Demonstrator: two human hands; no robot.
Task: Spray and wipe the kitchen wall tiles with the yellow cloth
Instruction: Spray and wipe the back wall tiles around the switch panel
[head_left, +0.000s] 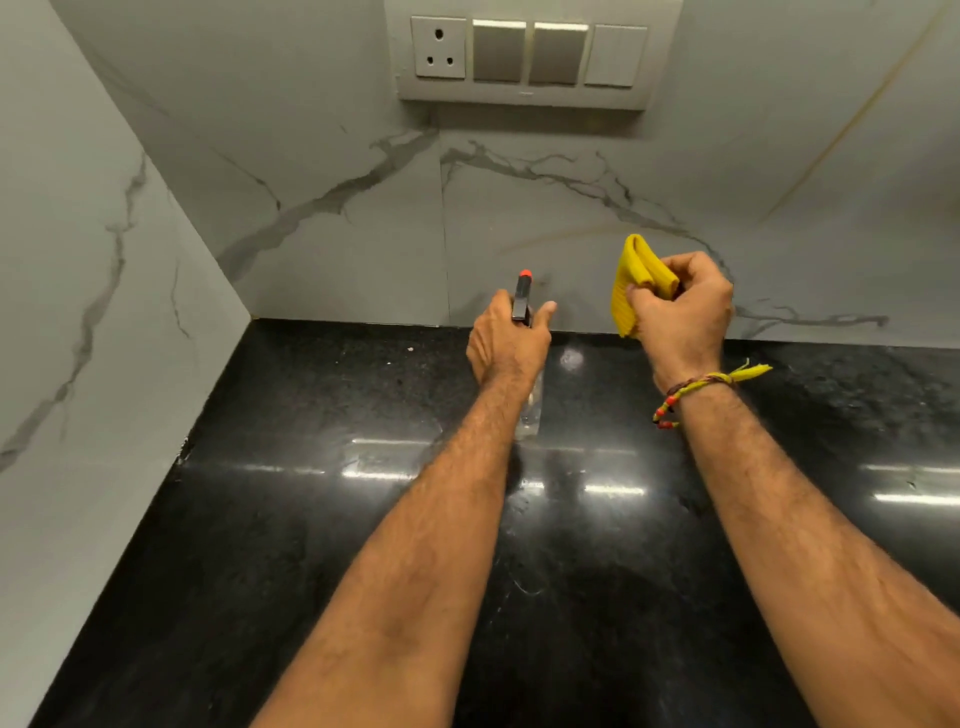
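My left hand (506, 340) grips a spray bottle (522, 301) with a black head and an orange nozzle tip. The nozzle points at the grey marble-look wall tiles (337, 208) just above the counter. The bottle's clear body shows below my wrist. My right hand (680, 312) is closed around a folded yellow cloth (631, 286), held a little off the wall to the right of the bottle. A thread band with beads is on my right wrist.
A glossy black stone counter (311, 493) runs below the tiles, with light reflections on it. A side wall (78, 312) closes the corner on the left. A switch plate with a socket (530, 52) sits high on the back wall.
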